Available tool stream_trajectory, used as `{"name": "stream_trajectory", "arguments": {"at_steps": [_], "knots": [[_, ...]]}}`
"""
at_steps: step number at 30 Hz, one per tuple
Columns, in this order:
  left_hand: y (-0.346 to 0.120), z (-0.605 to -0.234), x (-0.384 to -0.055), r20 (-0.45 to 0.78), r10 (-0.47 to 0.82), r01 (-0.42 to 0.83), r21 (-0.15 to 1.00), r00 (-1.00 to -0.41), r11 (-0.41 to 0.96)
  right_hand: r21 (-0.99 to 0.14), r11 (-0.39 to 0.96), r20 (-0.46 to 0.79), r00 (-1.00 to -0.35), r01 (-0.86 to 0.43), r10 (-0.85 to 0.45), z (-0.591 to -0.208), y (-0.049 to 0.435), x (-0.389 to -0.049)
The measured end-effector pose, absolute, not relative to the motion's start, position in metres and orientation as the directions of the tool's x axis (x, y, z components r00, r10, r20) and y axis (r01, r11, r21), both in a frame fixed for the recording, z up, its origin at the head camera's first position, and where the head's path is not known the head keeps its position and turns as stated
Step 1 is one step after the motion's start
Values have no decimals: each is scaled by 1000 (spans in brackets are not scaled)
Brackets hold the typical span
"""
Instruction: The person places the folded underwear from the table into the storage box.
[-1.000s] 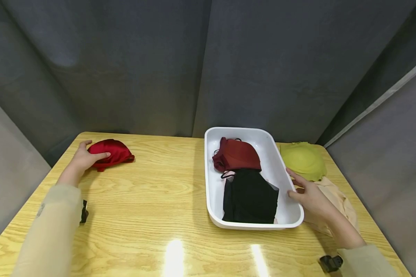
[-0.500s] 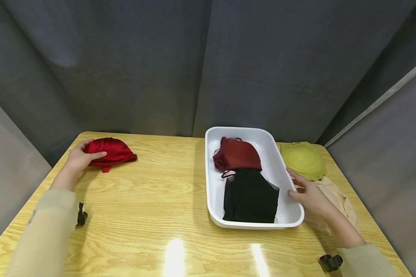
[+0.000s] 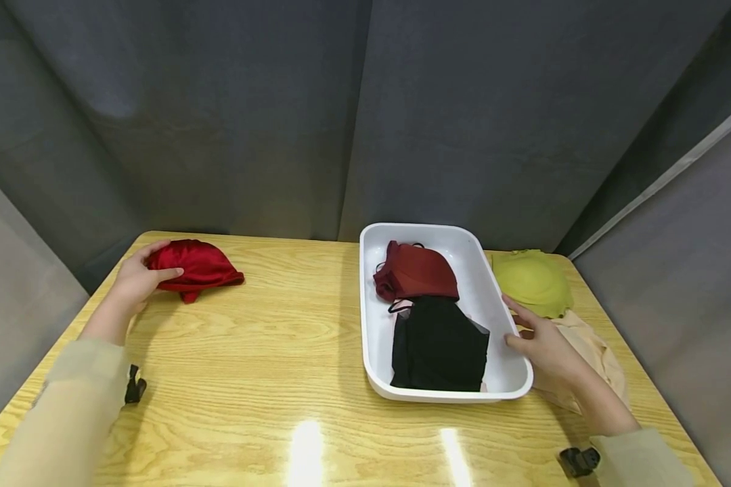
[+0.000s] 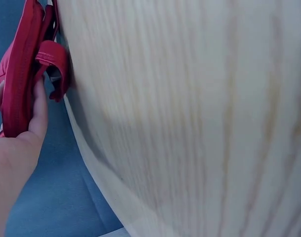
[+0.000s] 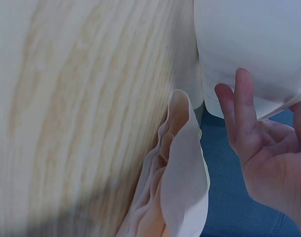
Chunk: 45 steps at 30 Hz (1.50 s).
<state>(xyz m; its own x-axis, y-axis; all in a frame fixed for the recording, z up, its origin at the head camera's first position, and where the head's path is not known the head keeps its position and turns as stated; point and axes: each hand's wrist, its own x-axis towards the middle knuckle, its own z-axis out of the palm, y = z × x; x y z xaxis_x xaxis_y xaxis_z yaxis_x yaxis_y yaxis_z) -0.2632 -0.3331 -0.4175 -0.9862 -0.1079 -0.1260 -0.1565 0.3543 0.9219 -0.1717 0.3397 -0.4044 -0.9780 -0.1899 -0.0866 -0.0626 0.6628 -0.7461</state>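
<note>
In the head view, my left hand holds a folded red satin bra at the table's far left corner. Thumb on one side and fingers on the other, it grips the bra's end; a loose red strap curls out in the left wrist view. My right hand holds the right side of a white plastic bin, thumb and a finger at the rim, with other fingers against the outer wall. Inside the bin lie a rust-red bra and a black folded garment.
Right of the bin lie a yellow-green bra and a beige folded garment, the latter partly behind my right forearm. The wooden table ends at grey curtains behind and at both sides.
My left hand has shifted slightly up in the head view, and the red bra has moved a little to the right and up with it. The right hand and the bin are practically still.
</note>
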Motion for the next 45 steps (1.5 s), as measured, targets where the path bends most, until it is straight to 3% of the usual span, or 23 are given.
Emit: {"name": "stream_trajectory", "arguments": {"at_steps": [9,45], "knots": [[-326,-404,-257,-89,-122,-136,874,-989,466,-744,667,-97,-980,-47,-176,-405,341,-172],[-292,-356,-225,-14,-147,-80,889,-989,451,-741,671,-103,-979,-43,-177,-404,342,-172]]}}
